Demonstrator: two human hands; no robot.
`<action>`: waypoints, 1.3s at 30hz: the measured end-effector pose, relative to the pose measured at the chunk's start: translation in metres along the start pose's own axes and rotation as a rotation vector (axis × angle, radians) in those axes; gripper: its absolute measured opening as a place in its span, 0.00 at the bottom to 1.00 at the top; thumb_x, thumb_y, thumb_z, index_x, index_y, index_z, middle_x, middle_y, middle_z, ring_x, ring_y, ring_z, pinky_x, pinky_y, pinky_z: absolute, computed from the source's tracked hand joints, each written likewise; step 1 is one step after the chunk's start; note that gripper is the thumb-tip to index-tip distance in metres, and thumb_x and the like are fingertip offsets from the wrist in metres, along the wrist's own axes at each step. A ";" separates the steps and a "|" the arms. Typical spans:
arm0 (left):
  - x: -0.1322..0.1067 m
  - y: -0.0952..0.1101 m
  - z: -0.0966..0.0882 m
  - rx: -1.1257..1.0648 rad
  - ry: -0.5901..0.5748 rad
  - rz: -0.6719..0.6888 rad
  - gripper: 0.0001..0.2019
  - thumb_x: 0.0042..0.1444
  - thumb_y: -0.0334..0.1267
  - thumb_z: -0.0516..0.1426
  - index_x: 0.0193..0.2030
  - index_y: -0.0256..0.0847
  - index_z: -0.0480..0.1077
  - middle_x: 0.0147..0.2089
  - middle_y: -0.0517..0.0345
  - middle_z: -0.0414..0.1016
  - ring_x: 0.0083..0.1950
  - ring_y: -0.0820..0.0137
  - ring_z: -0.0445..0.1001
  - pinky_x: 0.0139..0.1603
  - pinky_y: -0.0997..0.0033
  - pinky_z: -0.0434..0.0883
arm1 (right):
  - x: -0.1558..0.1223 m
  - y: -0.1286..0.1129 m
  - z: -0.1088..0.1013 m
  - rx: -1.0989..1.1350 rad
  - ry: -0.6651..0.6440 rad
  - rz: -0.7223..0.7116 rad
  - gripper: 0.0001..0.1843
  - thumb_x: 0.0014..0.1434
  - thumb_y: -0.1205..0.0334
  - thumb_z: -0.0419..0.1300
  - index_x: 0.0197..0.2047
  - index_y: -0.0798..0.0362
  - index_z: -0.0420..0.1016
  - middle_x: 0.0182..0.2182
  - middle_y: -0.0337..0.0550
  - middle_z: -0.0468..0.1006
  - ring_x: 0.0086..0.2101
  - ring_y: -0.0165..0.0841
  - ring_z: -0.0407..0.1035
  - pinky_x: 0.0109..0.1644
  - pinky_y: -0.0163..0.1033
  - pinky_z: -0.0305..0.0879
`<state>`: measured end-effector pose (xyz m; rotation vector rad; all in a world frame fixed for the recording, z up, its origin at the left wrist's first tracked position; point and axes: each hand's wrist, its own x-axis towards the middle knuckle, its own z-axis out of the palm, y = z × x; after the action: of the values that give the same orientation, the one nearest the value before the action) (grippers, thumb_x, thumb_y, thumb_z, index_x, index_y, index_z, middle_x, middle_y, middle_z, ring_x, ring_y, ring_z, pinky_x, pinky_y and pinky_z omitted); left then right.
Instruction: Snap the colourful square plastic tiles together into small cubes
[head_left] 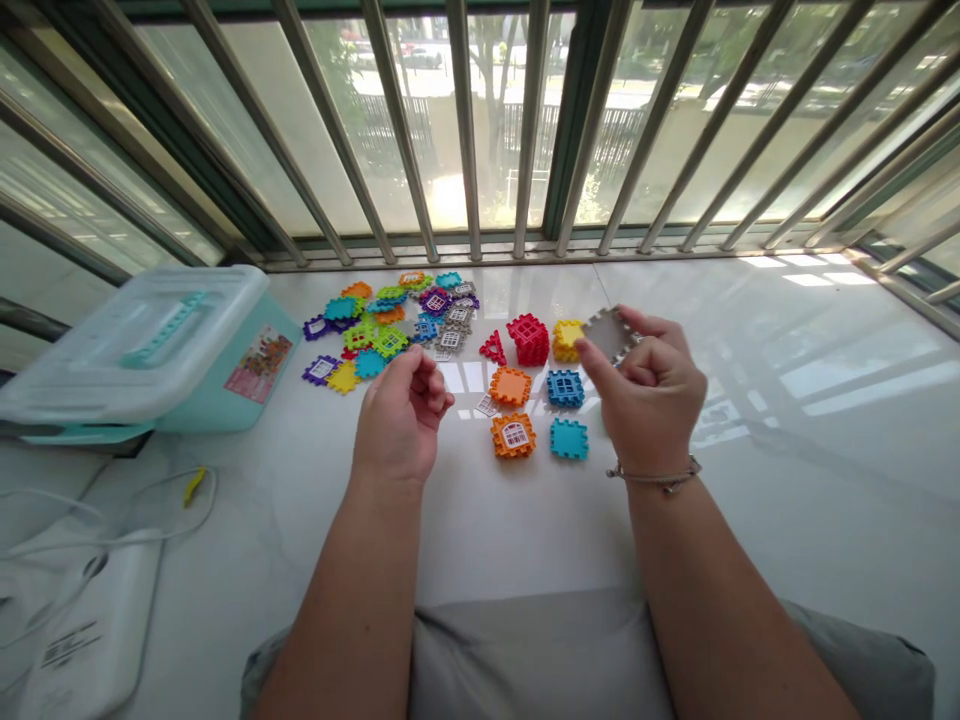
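Note:
My right hand (651, 385) pinches a grey interlocking building tile (604, 336) between thumb and fingers, raised above the floor. My left hand (403, 415) is closed, its fingers loosely curled, and no piece shows in it. Between my hands, tiles sit in small sorted stacks: red (529, 338), yellow (568, 340), orange (511, 386), blue (565, 388) and turquoise (569, 438). Another orange stack (514, 437) has a white window piece on top. A red triangular piece (493, 347) lies beside the red stack. Past my left hand spreads a mixed pile of tiles (390, 340).
On the left stands a turquoise storage box (259, 350) with a translucent lid. Nearer, a white power strip (97, 620) and cables (202, 510) lie on the shiny white floor (787, 480). Metal bars (465, 130) in front of a window bound the far side.

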<state>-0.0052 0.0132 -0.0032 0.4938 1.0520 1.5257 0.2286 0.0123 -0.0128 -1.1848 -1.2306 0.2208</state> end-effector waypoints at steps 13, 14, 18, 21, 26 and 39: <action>-0.011 -0.005 0.002 0.235 -0.290 -0.036 0.16 0.55 0.49 0.74 0.37 0.39 0.80 0.32 0.60 0.78 0.30 0.76 0.71 0.35 0.76 0.73 | -0.001 -0.019 0.005 0.931 -0.457 0.813 0.22 0.65 0.33 0.70 0.49 0.41 0.84 0.64 0.38 0.85 0.20 0.22 0.39 0.19 0.37 0.50; -0.011 -0.005 0.002 0.236 -0.293 -0.038 0.17 0.54 0.51 0.74 0.37 0.39 0.81 0.33 0.59 0.78 0.30 0.76 0.72 0.35 0.76 0.74 | -0.001 -0.017 0.006 0.902 -0.441 0.800 0.23 0.65 0.32 0.70 0.46 0.42 0.82 0.62 0.39 0.86 0.19 0.22 0.42 0.19 0.38 0.52; -0.014 -0.009 0.003 0.256 -0.378 -0.071 0.26 0.56 0.62 0.73 0.43 0.37 0.84 0.38 0.53 0.82 0.34 0.72 0.77 0.40 0.72 0.78 | -0.009 -0.015 0.014 0.615 -0.422 0.516 0.28 0.66 0.39 0.73 0.29 0.46 0.64 0.55 0.44 0.87 0.34 0.32 0.76 0.30 0.40 0.70; -0.014 -0.015 0.004 0.264 -0.412 -0.084 0.27 0.57 0.64 0.73 0.45 0.39 0.84 0.39 0.54 0.82 0.37 0.70 0.79 0.44 0.68 0.80 | -0.015 -0.017 0.016 0.319 -0.596 0.066 0.31 0.66 0.55 0.76 0.27 0.45 0.56 0.58 0.51 0.86 0.60 0.46 0.79 0.53 0.50 0.79; -0.008 -0.022 0.004 0.377 -0.327 -0.037 0.21 0.52 0.55 0.76 0.39 0.39 0.81 0.34 0.60 0.79 0.34 0.71 0.76 0.41 0.69 0.79 | -0.019 -0.016 0.015 0.173 -0.783 -0.161 0.28 0.68 0.62 0.72 0.30 0.43 0.53 0.62 0.56 0.84 0.64 0.47 0.79 0.58 0.52 0.79; -0.005 -0.018 0.003 0.390 -0.175 0.030 0.23 0.50 0.51 0.77 0.44 0.41 0.76 0.29 0.63 0.80 0.28 0.71 0.80 0.38 0.70 0.78 | -0.015 -0.021 0.013 0.114 -0.503 -0.170 0.28 0.68 0.57 0.74 0.31 0.42 0.55 0.53 0.53 0.86 0.62 0.48 0.79 0.56 0.53 0.78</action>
<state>0.0086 0.0088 -0.0154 0.9009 1.2117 1.2774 0.2028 0.0003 -0.0077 -0.9459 -1.7241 0.4753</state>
